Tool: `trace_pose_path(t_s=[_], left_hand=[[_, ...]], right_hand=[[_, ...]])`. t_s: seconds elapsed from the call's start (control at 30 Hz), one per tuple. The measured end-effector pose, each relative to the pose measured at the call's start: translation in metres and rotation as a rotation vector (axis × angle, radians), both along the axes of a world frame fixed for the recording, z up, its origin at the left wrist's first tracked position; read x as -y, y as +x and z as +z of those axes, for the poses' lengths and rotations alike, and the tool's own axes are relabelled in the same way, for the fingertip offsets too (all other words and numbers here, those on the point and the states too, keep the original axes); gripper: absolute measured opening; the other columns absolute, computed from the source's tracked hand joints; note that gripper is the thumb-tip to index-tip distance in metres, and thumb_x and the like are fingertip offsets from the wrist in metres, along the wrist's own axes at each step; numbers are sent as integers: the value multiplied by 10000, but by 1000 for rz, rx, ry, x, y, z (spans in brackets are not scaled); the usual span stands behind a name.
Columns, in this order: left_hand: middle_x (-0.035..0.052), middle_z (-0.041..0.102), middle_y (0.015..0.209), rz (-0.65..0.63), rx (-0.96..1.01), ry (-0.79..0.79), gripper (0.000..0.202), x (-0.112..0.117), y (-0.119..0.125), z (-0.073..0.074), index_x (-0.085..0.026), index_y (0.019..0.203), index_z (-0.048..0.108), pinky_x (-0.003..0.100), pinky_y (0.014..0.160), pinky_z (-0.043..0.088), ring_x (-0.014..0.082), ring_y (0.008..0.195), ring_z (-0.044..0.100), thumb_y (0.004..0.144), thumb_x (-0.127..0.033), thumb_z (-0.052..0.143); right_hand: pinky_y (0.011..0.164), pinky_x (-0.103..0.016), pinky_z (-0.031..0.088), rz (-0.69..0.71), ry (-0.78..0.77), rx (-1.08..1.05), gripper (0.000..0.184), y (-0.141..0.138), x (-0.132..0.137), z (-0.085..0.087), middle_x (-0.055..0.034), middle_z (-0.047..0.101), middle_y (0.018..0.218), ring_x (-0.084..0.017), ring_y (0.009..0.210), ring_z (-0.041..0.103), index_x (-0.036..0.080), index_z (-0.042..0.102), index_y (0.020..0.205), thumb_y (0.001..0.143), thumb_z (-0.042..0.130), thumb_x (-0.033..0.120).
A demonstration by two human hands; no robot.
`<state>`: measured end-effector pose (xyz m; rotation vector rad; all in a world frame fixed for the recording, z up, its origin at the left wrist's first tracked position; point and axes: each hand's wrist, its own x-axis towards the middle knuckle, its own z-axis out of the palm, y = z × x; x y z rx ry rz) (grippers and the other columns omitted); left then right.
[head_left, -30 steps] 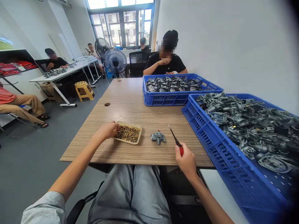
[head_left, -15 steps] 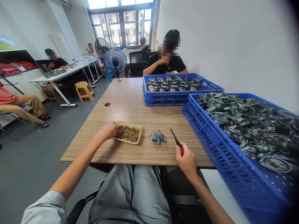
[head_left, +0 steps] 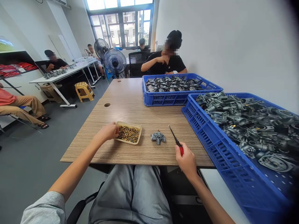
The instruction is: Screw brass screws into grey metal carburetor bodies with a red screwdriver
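Observation:
My left hand (head_left: 109, 131) is over the left end of a small cream tray (head_left: 140, 134), its fingers curled together at the brass-coloured small parts (head_left: 128, 133) inside. The fingertips are partly hidden, so I cannot make out what is between them. My right hand (head_left: 187, 158) is wrapped round the red and black handle of a screwdriver (head_left: 177, 142), whose shaft points up and to the left. Between the tray and the screwdriver, a grey metal carburetor body (head_left: 158, 137) lies on the wood-grain table (head_left: 130, 107), touched by neither hand.
A blue crate (head_left: 205, 137) heaped with carburetor bodies (head_left: 247, 124) stands along the right side. Behind it, another blue crate (head_left: 163, 100) holds darker carburetors (head_left: 173, 84). A person (head_left: 168, 62) sits across the table. Fans (head_left: 115, 62) and a yellow stool (head_left: 84, 91) stand further off.
Almost nothing differs. My left hand stays at the tray, with its fingers shifted slightly. The right hand and screwdriver keep their place, and the carburetor body lies as before.

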<state>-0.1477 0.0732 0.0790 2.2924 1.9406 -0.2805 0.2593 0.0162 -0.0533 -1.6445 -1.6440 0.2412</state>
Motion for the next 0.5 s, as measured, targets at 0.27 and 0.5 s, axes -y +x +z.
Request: trace_pose_path(t_s=[0.27, 0.5], left_hand=[[87, 661, 1040, -17, -29, -5, 113, -1, 4, -1, -202, 841, 698, 281, 717, 458, 218, 890, 660, 848, -267, 605], [68, 735, 878, 41, -32, -95, 110, -4, 5, -3, -215, 775, 696, 274, 639, 412, 220, 799, 668, 808, -256, 599]], right_hand=[[793, -376, 483, 3, -33, -17, 345, -1, 2, 4, -131, 751, 988, -307, 925, 693, 194, 622, 1081, 978, 433, 464], [800, -386, 488, 6, -38, -15, 343, 0, 1, 3, -133, 746, 997, -316, 930, 694, 196, 610, 1082, 977, 431, 469]])
